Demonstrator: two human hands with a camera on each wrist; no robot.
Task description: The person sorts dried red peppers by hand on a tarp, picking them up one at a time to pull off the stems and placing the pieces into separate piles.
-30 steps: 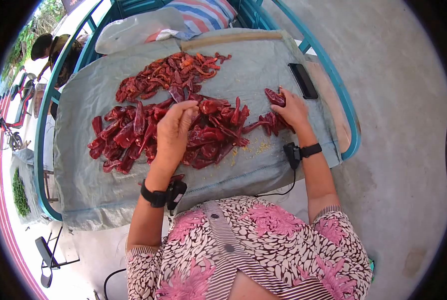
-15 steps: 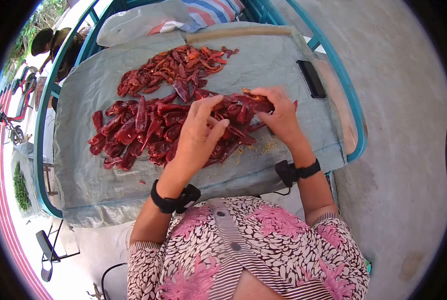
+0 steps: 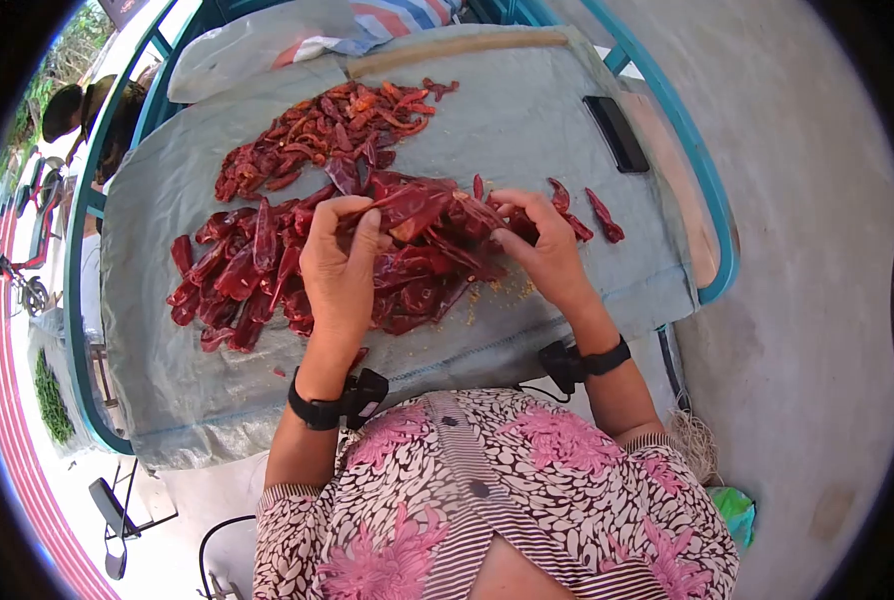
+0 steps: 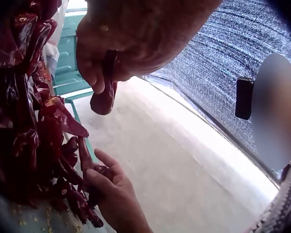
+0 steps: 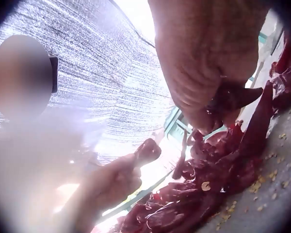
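Thumb and fingers of the left hand [image 3: 338,268] pinch a dark red dried pepper [image 3: 413,207] above the near pile; in the left wrist view this hand [image 4: 136,36] grips a pepper [image 4: 103,100]. The right hand [image 3: 552,255] holds another pepper [image 3: 479,212] by its end, its tip close to the left hand's pepper. In the right wrist view a dark pepper [image 5: 230,97] shows under the right hand [image 5: 208,53]. Large glossy peppers [image 3: 235,270] lie heaped beneath both hands.
Smaller orange-red peppers [image 3: 317,130] form a far pile on the grey sheet [image 3: 507,100]. A phone [image 3: 616,134] lies at the right, near the teal rail [image 3: 682,125]. A single pepper [image 3: 604,214] lies right of the right hand. Yellow seeds [image 3: 497,303] are scattered nearby.
The right hand has come left from the small right-hand group over the main pile with a pepper. The left hand, earlier with nothing visible in its fingers, now pinches a pepper.
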